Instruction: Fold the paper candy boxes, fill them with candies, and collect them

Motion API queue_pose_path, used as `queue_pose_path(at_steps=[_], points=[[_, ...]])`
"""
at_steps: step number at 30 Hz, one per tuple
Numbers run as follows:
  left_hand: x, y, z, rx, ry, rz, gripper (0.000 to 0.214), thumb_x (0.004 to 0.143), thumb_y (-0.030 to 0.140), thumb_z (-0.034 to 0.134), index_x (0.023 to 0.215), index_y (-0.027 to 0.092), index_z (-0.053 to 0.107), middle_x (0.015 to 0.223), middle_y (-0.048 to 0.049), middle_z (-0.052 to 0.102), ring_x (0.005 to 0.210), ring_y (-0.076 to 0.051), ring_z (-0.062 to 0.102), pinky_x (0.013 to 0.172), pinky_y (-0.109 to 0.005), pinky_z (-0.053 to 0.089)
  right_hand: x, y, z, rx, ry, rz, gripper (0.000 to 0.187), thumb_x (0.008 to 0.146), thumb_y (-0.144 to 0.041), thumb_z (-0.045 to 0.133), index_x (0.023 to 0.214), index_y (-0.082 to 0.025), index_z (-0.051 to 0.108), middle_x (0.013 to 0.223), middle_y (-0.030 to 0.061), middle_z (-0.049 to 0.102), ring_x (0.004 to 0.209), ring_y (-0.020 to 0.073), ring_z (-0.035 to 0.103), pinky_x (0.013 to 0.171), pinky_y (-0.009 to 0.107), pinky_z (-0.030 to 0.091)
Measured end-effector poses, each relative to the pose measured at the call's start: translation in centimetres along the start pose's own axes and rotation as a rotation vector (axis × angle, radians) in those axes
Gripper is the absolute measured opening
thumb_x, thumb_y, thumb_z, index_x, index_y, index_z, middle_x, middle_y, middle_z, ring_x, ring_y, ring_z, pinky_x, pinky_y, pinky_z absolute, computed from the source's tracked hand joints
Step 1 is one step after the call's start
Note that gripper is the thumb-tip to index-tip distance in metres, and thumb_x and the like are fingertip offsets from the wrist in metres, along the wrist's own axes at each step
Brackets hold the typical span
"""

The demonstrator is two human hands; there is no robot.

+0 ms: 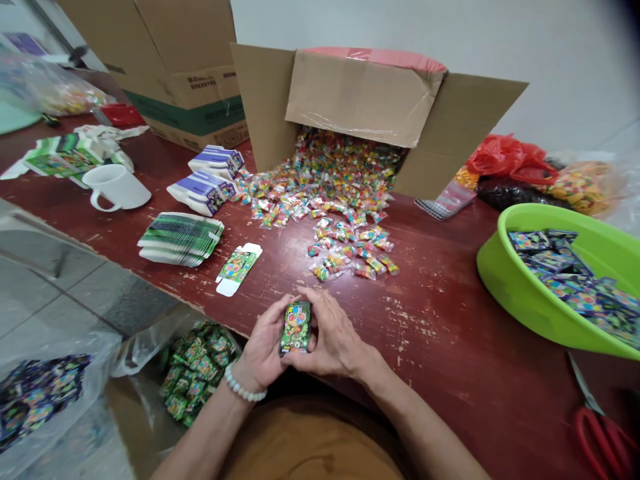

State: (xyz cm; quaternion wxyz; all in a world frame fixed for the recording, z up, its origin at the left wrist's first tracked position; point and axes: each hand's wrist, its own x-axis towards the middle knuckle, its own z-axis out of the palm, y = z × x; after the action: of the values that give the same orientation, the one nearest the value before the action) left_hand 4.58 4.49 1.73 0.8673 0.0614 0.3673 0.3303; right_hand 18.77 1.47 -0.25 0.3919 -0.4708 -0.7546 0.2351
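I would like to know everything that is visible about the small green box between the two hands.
The small green box is oblong and looks like printed card, with colourful pictures on the face toward the camera. The left hand and right hand hold it from either side, near the table's front edge. Whether its ends are closed is unclear.

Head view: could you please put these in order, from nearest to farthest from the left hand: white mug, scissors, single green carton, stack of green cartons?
From the left hand:
1. Single green carton, ahead, slightly left.
2. Stack of green cartons, farther left.
3. White mug, beyond the stack.
4. Scissors, at the far right.
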Motion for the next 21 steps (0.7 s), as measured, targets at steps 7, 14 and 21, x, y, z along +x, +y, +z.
queue_pose_path(at_steps=[7,14,21], points=[[-0.7,-0.8,-1.7,-0.022,0.116,0.110,0.013,0.090,0.019,0.056,0.093,0.013,0.067,0.085,-0.0067,0.075,0.075,-0.020,0.073,0.076,-0.032,0.059,-0.2,-0.9,1.1,0.009,-0.124,-0.029,0.076,0.062,-0.020,0.064,0.135,-0.018,0.040,0.128,0.0155,0.053,0.119,0.0318,0.049,0.102,0.049,0.039],[-3.3,-1.1,-3.5,0.135,0.278,0.326,0.023,0.079,0.017,0.070,0.100,0.017,0.063,0.085,-0.0019,0.071,0.067,-0.014,0.068,0.064,-0.024,0.057,0.7,-2.5,4.1,0.181,-0.190,0.049,0.072,0.062,-0.028,0.072,0.128,-0.020,0.046,0.120,0.0113,0.059,0.109,0.0285,0.054,0.098,0.046,0.043],[-9.4,2.8,-11.6,1.121,0.779,0.640,0.051,0.072,0.044,0.072,0.118,0.025,0.059,0.091,-0.0035,0.067,0.068,-0.021,0.061,0.068,-0.035,0.052,0.6,-0.9,4.4,0.241,-0.257,0.143,0.081,0.077,-0.036,0.072,0.145,-0.022,0.029,0.148,0.0168,0.033,0.137,0.0299,0.036,0.110,0.049,0.036]])
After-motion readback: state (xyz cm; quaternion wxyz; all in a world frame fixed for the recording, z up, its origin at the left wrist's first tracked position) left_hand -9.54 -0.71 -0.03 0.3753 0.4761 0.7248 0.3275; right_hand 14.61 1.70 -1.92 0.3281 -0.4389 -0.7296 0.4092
